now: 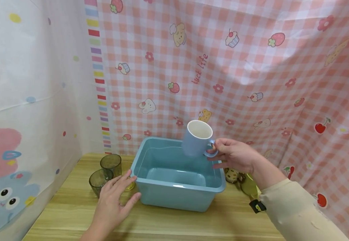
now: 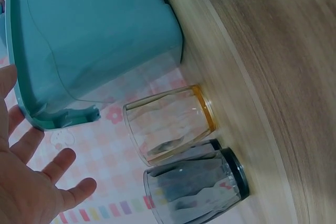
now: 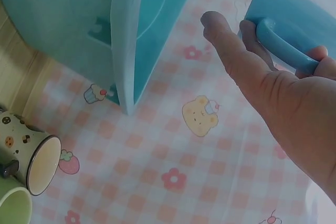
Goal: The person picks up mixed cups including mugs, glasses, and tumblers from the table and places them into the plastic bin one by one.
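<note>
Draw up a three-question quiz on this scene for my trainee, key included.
1. The right hand grips the blue mug by its: (a) rim, (b) handle, (c) base?
2. True or false: the dark glasses stand outside the teal bin.
3. Fill in: the spotted mug is on the person's ____ side of the bin.

Key: 1. b; 2. true; 3. right.

Two hands [image 1: 114,197] [image 1: 237,156] are showing alongside one blue mug [image 1: 193,144], while one surface [image 1: 159,226] is carrying one teal tub [image 1: 174,197], one patterned mug [image 3: 23,145], one green cup [image 3: 13,208], two dark glasses [image 1: 111,164] [image 1: 97,183] and one amber glass [image 2: 168,124].
</note>
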The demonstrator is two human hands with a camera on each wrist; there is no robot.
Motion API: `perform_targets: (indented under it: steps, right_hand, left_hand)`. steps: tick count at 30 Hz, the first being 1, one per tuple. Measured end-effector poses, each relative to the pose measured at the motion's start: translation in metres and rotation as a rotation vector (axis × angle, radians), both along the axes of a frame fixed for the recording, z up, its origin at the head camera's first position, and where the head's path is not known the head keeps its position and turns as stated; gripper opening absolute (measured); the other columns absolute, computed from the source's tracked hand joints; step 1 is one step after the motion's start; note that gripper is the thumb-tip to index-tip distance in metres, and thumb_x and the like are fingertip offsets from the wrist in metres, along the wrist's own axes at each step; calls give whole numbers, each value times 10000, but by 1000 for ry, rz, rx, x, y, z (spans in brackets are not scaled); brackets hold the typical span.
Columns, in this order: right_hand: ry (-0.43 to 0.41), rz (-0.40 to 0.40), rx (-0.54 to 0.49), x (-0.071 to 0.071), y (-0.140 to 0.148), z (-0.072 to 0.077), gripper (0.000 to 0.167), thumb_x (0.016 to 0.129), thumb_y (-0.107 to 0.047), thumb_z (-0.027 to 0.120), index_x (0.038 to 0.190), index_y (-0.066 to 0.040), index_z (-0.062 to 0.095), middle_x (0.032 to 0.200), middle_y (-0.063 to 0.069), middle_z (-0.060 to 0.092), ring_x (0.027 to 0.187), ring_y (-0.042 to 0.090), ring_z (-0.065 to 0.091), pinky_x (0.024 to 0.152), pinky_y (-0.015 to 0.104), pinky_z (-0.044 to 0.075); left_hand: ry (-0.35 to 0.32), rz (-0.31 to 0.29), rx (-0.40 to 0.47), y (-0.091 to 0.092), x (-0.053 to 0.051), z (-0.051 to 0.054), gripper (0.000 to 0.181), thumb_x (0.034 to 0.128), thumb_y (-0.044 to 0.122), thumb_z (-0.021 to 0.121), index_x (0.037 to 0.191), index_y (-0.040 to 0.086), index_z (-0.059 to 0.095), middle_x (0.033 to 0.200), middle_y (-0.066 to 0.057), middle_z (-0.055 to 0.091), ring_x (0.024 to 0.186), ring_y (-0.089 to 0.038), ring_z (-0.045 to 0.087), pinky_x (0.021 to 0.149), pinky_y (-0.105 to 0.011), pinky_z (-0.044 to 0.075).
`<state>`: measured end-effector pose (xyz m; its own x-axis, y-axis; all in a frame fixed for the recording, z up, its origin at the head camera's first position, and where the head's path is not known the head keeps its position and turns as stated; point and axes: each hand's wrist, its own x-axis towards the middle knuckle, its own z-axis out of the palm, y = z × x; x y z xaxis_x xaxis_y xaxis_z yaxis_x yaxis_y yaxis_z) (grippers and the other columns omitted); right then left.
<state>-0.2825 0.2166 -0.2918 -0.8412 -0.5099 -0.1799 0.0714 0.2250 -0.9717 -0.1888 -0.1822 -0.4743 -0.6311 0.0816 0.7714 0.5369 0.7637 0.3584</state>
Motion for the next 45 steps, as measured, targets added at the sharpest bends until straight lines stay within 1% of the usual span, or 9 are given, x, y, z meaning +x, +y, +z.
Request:
perform_targets:
  steps: [5, 14, 20, 24, 28, 31, 35, 39, 45]
  right_hand:
    - [-3, -3, 15, -1, -8, 0, 315, 1122, -443, 433, 996, -199, 588, 1185, 10, 661, 1238, 243, 668, 1156, 612, 505]
    - [-18, -28, 38, -5, -20, -3, 290, 1145, -380, 431, 980, -201, 589, 1206, 50, 672, 1324, 365, 637, 1082, 599, 564]
    - [-44, -31, 63, -12, -31, -11, 278, 1174, -284, 397, 959, -215, 558, 1204, 73, 642, 1272, 346, 653, 1022, 609, 588]
    - [-54, -48, 113, -17, -41, -16, 271, 1173, -299, 403, 988, -176, 559, 1224, 105, 631, 1316, 407, 635, 975, 587, 611]
    - [-84, -58, 135, -21, -52, -19, 267, 1166, -318, 429, 1021, -150, 576, 1274, 150, 628, 1407, 499, 566, 983, 622, 604]
    - [-105, -56, 138, -23, -60, -19, 268, 1164, -327, 439, 1078, -136, 605, 1351, 199, 610, 1438, 523, 533, 1002, 655, 589]
    - [-124, -29, 157, -26, -71, -19, 259, 1164, -309, 443, 1070, -130, 605, 1399, 214, 598, 1425, 513, 544, 988, 635, 601]
    - [-134, 25, 196, -30, -82, -19, 283, 1168, -278, 429, 973, -123, 565, 1354, 175, 605, 1355, 469, 595, 926, 564, 624]
    - [-135, 90, 236, -39, -98, -19, 298, 1168, -275, 412, 960, -111, 549, 1330, 156, 606, 1288, 420, 637, 905, 539, 628]
  left_hand:
    - [-8, 2, 0, -1, 1, 0, 599, 803, 199, 926, 1364, 184, 720, 1499, -135, 665, 1211, -441, 650, 996, -721, 434]
    - [-9, 0, -5, 0, 1, 0, 601, 801, 198, 925, 1364, 161, 717, 1499, -155, 660, 1211, -462, 654, 1001, -736, 441]
    - [-11, 6, -6, 0, 1, -1, 609, 796, 205, 930, 1365, 168, 716, 1499, -147, 662, 1205, -466, 658, 990, -747, 449]
    - [-8, 6, -8, 0, 0, -1, 608, 794, 207, 933, 1361, 167, 718, 1497, -143, 665, 1200, -458, 659, 977, -742, 461]
    - [-7, 7, -11, -1, -1, -2, 611, 795, 210, 933, 1365, 177, 714, 1499, -134, 665, 1199, -450, 659, 982, -731, 461]
    - [-7, 6, -11, 0, 0, -1, 618, 796, 212, 933, 1371, 183, 710, 1500, -133, 665, 1200, -449, 659, 987, -728, 460]
    - [4, 0, -9, 0, 1, 0, 619, 796, 207, 932, 1374, 184, 710, 1498, -129, 667, 1195, -451, 667, 978, -734, 469]
    - [0, -1, -14, 0, 1, 0, 614, 806, 215, 927, 1378, 175, 708, 1512, -124, 657, 1210, -452, 664, 986, -735, 466]
    - [-20, 12, -21, 0, 1, -1, 615, 815, 244, 921, 1386, 181, 701, 1527, -119, 645, 1233, -467, 654, 1015, -733, 454]
